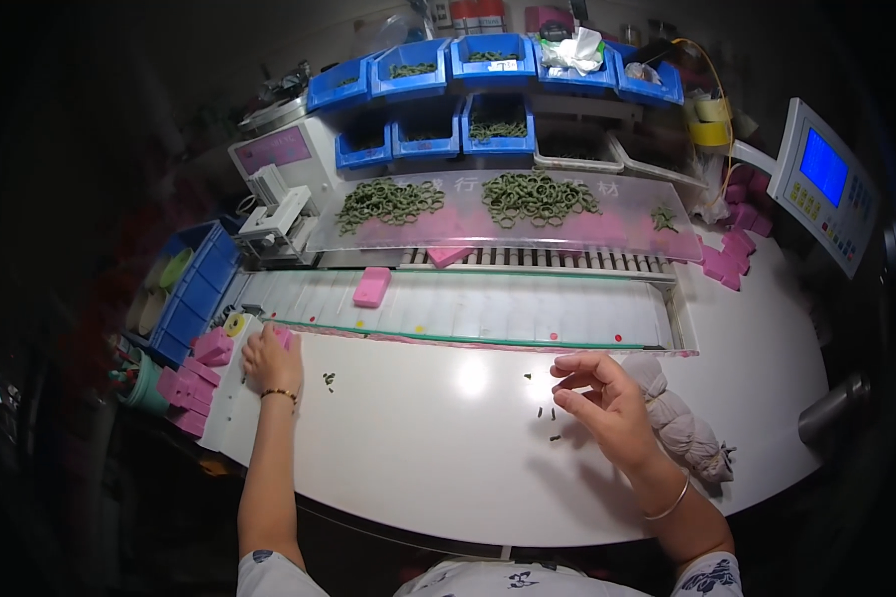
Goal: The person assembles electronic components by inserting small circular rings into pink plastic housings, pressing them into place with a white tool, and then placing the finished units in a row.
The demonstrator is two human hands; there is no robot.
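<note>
Pink block (284,338) meets your left hand (272,362); right hand (615,410) hovers, fingers (595,364) curled — I cannot tell either grip. Lettering (465,185) marks the panel (629,201) — the desk's (418,428) edge runs under your forearms (269,458).

A workshop, shown by the conveyor (488,310), rollers (567,263), blue bins (408,84) and control panel (824,189) around the bench (408,438).

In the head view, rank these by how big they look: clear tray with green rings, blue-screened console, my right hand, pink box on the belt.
1. Clear tray
2. Console
3. Right hand, probably enlarged by nearness
4. Pink box
</note>
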